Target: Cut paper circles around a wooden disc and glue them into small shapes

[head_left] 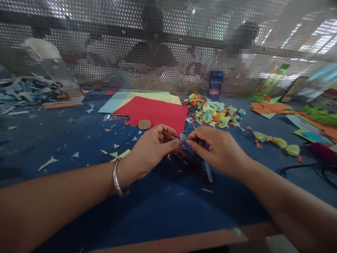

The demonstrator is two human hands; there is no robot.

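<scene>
Between my two hands is a small light-blue folded paper piece. The fingertips of my left hand, with a silver bangle at its wrist, pinch it from the left. Thumb and forefinger of my right hand pinch its other edge. Just behind them lies a red paper sheet with curved bites cut from its edge, on top of yellow and light-blue sheets. A round tan disc rests by the red sheet's near edge. Beyond my right hand is a pile of small folded paper pieces.
Paper scraps are scattered over the blue table. A white-capped bottle stands back left beside a heap of shreds. A phone leans on the perforated metal screen, with people behind it. Black cable lies at right.
</scene>
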